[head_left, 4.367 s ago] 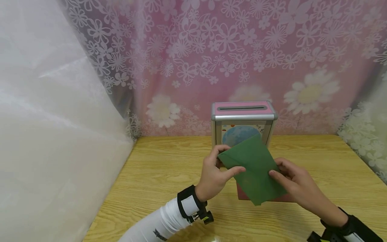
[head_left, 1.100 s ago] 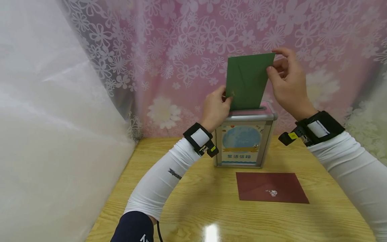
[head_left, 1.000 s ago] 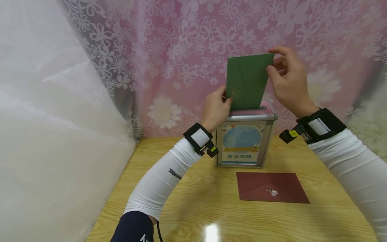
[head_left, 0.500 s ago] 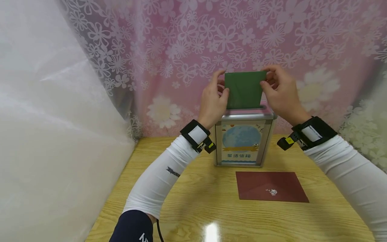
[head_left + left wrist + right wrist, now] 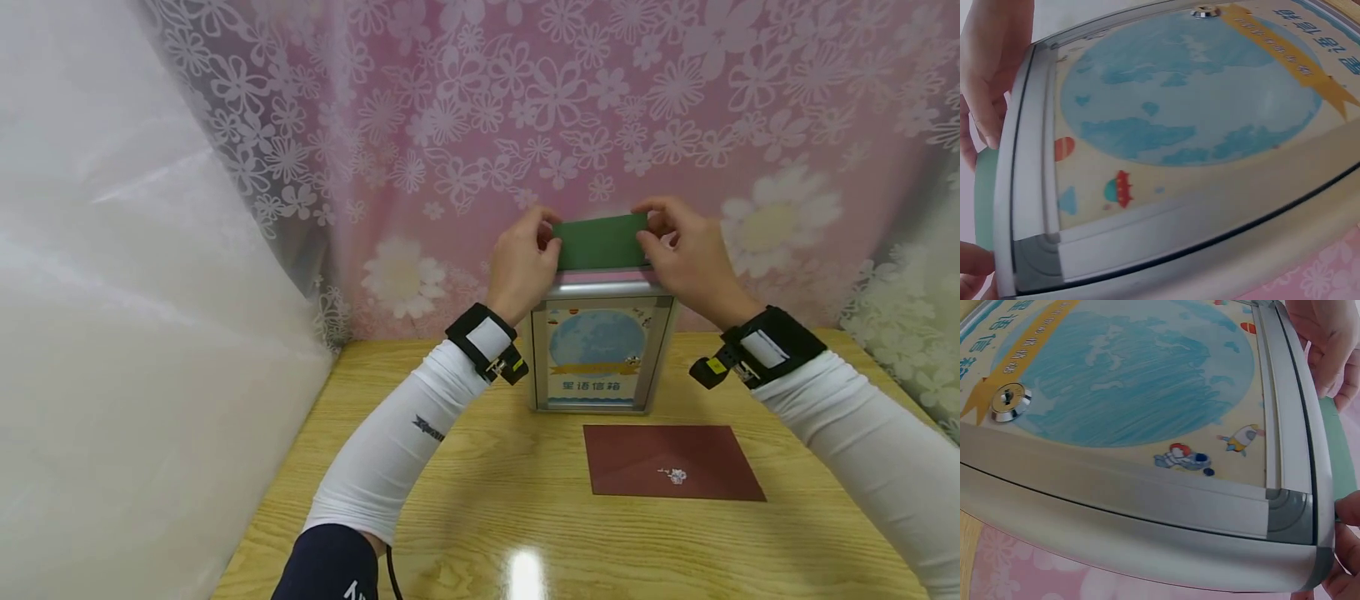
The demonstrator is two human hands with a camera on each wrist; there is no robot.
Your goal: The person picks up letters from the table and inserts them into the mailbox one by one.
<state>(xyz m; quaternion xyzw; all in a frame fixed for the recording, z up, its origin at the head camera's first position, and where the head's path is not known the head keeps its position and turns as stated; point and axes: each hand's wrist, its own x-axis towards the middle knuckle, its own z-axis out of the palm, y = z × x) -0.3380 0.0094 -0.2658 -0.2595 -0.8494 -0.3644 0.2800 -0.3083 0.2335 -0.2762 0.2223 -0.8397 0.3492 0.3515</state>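
Observation:
A green envelope [image 5: 602, 242] stands upright in the top slot of a silver-framed letter box [image 5: 600, 290], its lower part hidden inside. My left hand [image 5: 522, 262] pinches the envelope's left edge between thumb and fingers. At the opposite edge my right hand [image 5: 690, 262] pinches it the same way, close over the box's pink top. In the left wrist view a strip of the green envelope [image 5: 985, 200] shows past the box's rim. The right wrist view has the envelope [image 5: 1338, 450] beyond the metal edge, with fingertips at both ends.
A dark red envelope [image 5: 667, 462] with a small white flower print lies flat on the wooden table [image 5: 450, 500] in front of the box. The box front carries a blue globe picture and a lock [image 5: 1010, 402]. A pink floral curtain [image 5: 480, 108] hangs behind.
The green envelope went from being held over the table to standing in the slot, then sank deeper. Both hands came down with it, the left first shifting up to its upper corner.

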